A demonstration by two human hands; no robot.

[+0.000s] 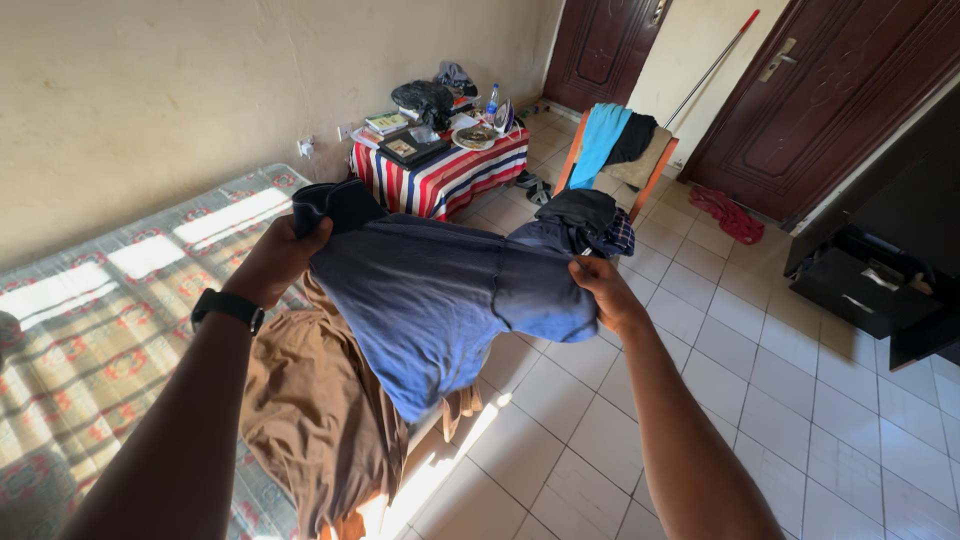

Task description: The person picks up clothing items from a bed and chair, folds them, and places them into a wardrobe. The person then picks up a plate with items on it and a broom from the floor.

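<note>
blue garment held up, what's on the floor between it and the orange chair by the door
In the head view, a heap of dark clothes lies between the blue garment and the orange chair; otherwise pale tiled floor.

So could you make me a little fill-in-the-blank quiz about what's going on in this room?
1. Both hands hold up a garment coloured ____.
2. The left hand has a black ____ on its wrist.
3. The brown cloth lies on a patterned ____.
4. The small table wears a cloth with a ____ pattern.

Missing words: blue; watch; mattress; striped
</note>
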